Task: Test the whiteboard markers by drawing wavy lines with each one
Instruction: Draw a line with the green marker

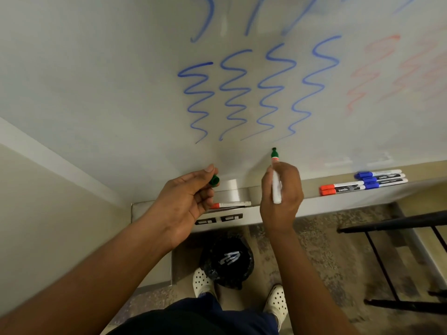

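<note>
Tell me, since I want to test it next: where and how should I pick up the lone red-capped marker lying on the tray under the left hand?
Pinch the red-capped marker by its white barrel, coming from above and the front; it lies flat along the tray, its cap end tucked under the left hand.

1. A black bin (227, 262) lined with a black bag stands on the speckled floor (314, 257).
2. White perforated clogs (277, 302) flank the bin.
3. A black metal frame (387, 257) stands at right.
</note>
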The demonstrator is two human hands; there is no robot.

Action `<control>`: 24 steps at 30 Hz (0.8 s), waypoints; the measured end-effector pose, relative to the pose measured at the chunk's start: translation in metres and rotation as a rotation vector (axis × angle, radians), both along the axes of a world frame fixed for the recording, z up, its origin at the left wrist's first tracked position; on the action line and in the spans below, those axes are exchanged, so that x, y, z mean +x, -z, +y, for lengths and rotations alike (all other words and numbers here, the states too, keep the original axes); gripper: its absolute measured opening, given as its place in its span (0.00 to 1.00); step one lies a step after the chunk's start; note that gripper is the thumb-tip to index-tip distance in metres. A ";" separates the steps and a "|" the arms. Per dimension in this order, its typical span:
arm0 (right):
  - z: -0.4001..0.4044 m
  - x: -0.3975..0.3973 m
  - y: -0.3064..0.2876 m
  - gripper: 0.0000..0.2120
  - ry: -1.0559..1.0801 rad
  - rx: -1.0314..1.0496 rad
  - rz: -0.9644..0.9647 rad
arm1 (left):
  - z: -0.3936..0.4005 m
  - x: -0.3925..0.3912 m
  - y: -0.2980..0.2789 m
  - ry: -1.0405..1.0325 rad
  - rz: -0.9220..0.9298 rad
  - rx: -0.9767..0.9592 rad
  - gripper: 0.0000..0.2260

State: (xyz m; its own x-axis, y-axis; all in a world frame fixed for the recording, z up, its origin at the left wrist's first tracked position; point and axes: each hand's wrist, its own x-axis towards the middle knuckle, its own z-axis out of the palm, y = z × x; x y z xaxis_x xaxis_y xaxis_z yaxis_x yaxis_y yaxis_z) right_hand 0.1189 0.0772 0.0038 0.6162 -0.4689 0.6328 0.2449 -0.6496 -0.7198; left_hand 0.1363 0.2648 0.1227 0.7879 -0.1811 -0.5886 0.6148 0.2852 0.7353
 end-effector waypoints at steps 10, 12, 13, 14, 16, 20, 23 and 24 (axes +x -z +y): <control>-0.033 -0.006 0.045 0.09 -0.122 -0.198 0.186 | -0.017 -0.014 -0.003 -0.028 0.001 0.015 0.20; -0.029 -0.006 0.054 0.11 -0.248 -0.282 0.272 | -0.020 -0.017 -0.004 -0.033 0.006 0.015 0.20; -0.033 -0.004 0.056 0.12 -0.291 -0.322 0.285 | -0.022 -0.018 -0.005 -0.034 0.006 0.012 0.20; -0.040 -0.003 0.057 0.11 -0.302 -0.339 0.274 | -0.023 -0.019 -0.006 -0.035 0.004 0.008 0.20; -0.057 -0.003 0.053 0.09 -0.237 -0.298 0.218 | -0.025 -0.020 -0.009 -0.041 -0.006 -0.009 0.20; -0.062 -0.006 0.035 0.10 -0.110 -0.208 0.139 | -0.027 -0.024 -0.013 -0.069 -0.015 -0.014 0.23; -0.056 0.000 0.016 0.09 -0.207 -0.317 0.095 | -0.034 -0.028 -0.015 -0.073 -0.004 -0.012 0.24; -0.059 0.002 0.009 0.09 -0.205 -0.335 0.071 | -0.038 -0.029 -0.015 -0.069 -0.005 -0.014 0.25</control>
